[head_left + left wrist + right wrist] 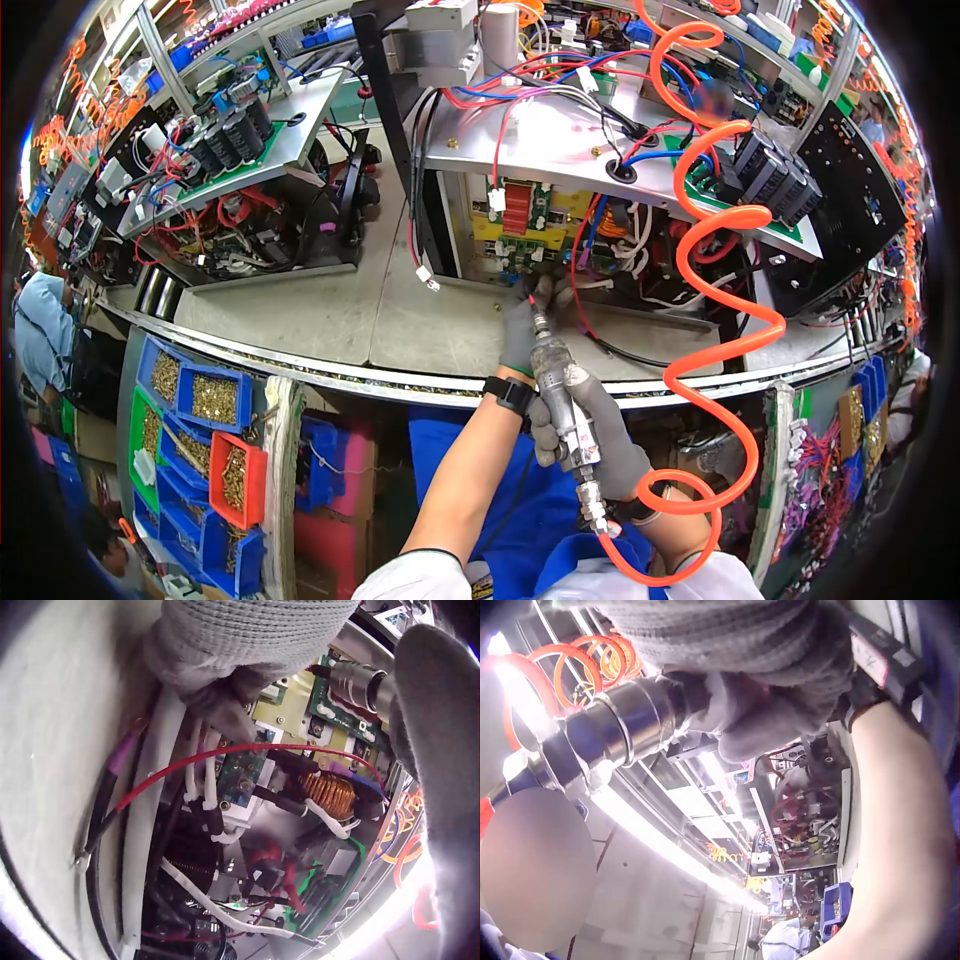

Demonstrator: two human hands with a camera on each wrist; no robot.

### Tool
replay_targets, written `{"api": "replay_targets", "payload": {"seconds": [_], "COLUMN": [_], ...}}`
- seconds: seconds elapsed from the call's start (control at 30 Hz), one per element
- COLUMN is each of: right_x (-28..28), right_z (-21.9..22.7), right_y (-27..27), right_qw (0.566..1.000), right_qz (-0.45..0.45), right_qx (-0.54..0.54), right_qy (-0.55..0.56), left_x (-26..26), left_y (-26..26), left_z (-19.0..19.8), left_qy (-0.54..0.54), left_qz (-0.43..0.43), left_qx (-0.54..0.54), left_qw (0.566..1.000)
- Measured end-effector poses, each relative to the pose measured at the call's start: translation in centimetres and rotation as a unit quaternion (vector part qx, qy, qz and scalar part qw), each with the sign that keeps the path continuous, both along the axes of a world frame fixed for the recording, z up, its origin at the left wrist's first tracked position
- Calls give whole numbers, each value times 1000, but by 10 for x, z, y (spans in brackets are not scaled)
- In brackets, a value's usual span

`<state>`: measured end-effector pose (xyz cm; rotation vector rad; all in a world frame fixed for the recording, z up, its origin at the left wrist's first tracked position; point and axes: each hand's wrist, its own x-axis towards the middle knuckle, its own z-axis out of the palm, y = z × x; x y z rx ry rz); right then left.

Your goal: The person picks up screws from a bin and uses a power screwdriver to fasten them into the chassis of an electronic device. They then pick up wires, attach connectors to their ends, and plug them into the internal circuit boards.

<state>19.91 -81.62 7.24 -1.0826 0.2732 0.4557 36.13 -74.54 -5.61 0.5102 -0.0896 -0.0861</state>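
A metal air driver (570, 410) with a red-tipped bit is gripped by my gloved right hand (608, 432); in the right wrist view its metal end (622, 724) shows under the glove (742, 645). My gloved left hand (518, 338) is beside the bit, at the open front of an electrical unit (545, 130). In the left wrist view the left glove (247, 645) has bent fingers over a green board, and the driver's nose (358, 684) lies near the thumb. Whether the left fingers hold anything is hidden. A copper coil (328, 795) and white cables lie inside the unit.
An orange coiled hose (735, 350) hangs across the right side. Another unit (240, 200) stands at the left on the metal bench (300, 315). Blue, green and red bins (238, 480) with small fasteners hang below the bench edge. Loose wires with a white connector (427, 278) dangle in front.
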Motion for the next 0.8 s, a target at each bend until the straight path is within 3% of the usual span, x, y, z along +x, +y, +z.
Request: {"api": "replay_targets", "payload": {"seconds": [0.13,0.33,0.43,0.63,0.73,0.8], "right_x": [8,21,20,20,13,4], "right_z": [-2,-10,-15,-31,-46,-60], "right_y": [12,27,30,41,48,52], "right_qw": [1000,999,998,997,997,996], "right_qz": [-12,-31,-41,-53,-58,-48], "right_qx": [-10,-30,-30,-37,-34,-19], "right_qy": [-6,-21,-25,-39,-49,-72], "left_x": [-4,13,9,1,17,30], "left_y": [6,10,20,52,76,83], "left_z": [5,-20,-9,-3,-1,2], "left_qy": [25,14,182,174,208,202], "left_qz": [-17,-83,-120,-193,-239,-256], "left_qx": [-15,-145,-288,-228,-288,-227], "left_qw": [999,986,932,938,903,918]}}
